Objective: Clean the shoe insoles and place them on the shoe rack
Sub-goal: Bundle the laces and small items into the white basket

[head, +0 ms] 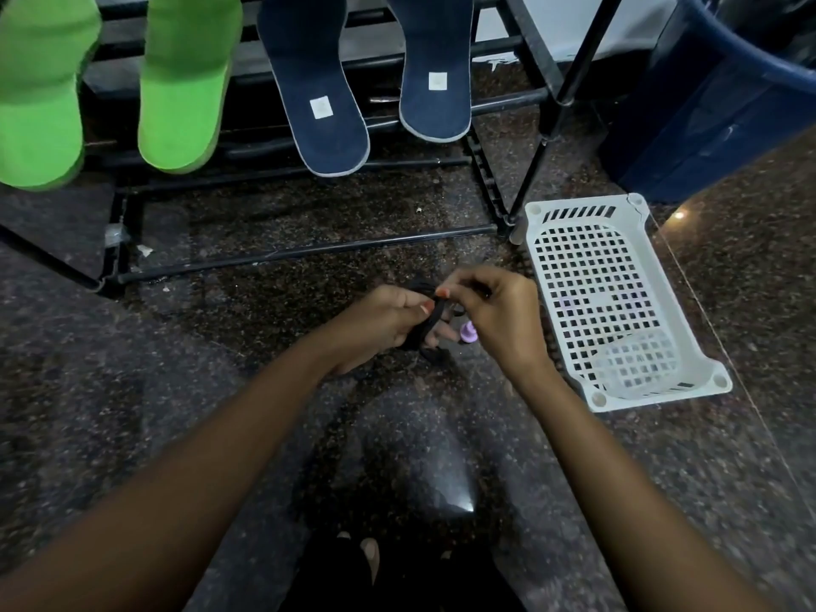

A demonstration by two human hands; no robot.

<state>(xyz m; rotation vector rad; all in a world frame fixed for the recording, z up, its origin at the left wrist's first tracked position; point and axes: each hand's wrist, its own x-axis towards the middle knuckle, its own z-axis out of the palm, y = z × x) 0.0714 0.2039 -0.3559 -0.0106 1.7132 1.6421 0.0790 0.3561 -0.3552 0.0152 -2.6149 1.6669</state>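
- On the shoe rack (309, 251): four insoles, namely two green insoles (183, 86) and two navy insoles (315, 90).
- Before it: left hand (388, 324) grips one black band (424, 333); right hand (499, 311) pinches it.
- Right: one white basket (583, 201).

My left hand (382, 331) and right hand (501, 318) cover most of the dark thing (419, 340); at eleven o'clock, green insoles (185, 81) run past the edge.

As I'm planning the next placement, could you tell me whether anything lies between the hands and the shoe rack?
Nothing visible does. Only bare floor separates the left hand and right hand, both gripping a dark item, from the shoe rack. The white basket sits off to the right.
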